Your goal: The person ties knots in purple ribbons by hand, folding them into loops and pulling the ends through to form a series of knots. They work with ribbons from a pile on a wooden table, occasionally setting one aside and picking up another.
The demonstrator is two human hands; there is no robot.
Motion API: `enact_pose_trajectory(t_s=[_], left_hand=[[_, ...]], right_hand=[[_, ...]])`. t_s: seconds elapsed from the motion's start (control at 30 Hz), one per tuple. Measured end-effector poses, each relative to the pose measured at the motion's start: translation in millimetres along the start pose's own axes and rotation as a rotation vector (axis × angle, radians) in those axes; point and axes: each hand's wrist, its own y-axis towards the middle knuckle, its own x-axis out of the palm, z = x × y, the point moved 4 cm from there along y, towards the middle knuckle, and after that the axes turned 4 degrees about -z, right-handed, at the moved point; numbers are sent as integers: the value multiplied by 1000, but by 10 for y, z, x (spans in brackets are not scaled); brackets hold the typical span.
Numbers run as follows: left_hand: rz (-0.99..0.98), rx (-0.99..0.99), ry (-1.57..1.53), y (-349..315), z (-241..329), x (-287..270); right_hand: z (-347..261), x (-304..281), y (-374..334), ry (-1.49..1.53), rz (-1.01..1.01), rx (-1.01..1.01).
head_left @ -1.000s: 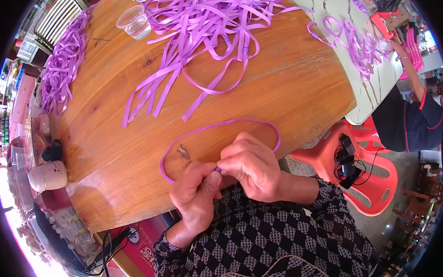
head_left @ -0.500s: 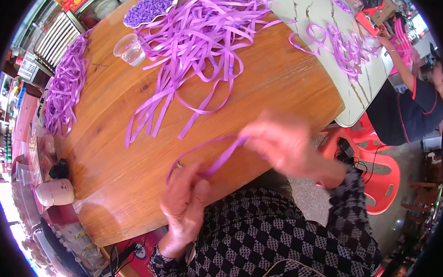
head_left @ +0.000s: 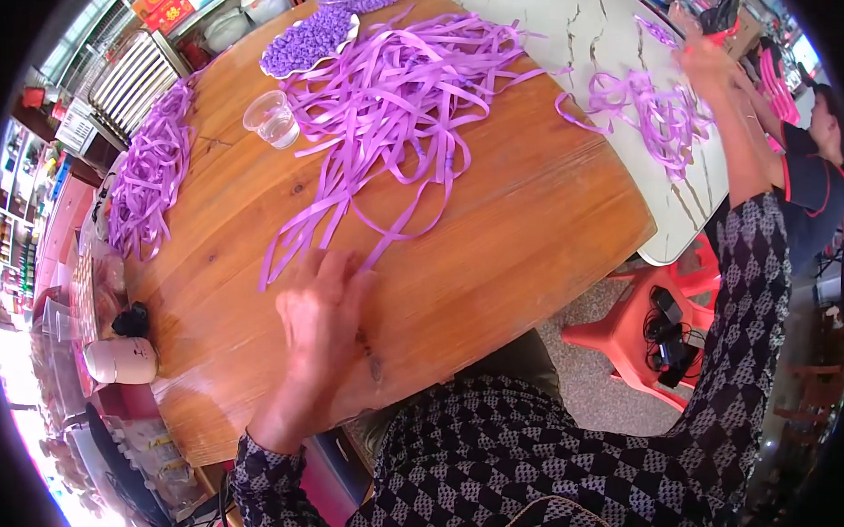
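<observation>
My left hand point(head_left: 320, 306) is over the near part of the wooden table, its fingers curled and blurred at the loose ends of a heap of purple ribbons point(head_left: 390, 123). Whether it grips one of them cannot be made out. My right arm stretches far to the right, and my right hand point(head_left: 712, 74) is above the white marbled table, beside a smaller tangle of purple ribbons point(head_left: 664, 123). Its fingers are blurred and overlap another person's arm point(head_left: 767, 113), so what they hold is hidden.
A white dish of small purple pieces point(head_left: 309, 44) and a clear plastic cup point(head_left: 273, 119) stand beyond the heap. More purple ribbons point(head_left: 151, 175) hang at the left edge, near a pinkish jar point(head_left: 121, 361). A red stool point(head_left: 624, 322) with black cables stands at right.
The purple ribbon held between my hands has left the space over the near table. My right hand has swung far right to the white table; my left has moved forward to the ribbon ends.
</observation>
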Motion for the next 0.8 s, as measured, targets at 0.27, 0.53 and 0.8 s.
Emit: enact_pose_trajectory(t_s=[0.27, 0.53, 0.8], left_hand=[[-85, 45, 133, -62, -93, 215], [-159, -245, -529, -575, 322, 3], [197, 534, -139, -548, 865, -385]], right_hand=[[-1890, -493, -1106, 801, -260, -105], [-3475, -1125, -2403, 1504, -1177, -141], [-3548, -1451, -2646, 1596, -919, -456]])
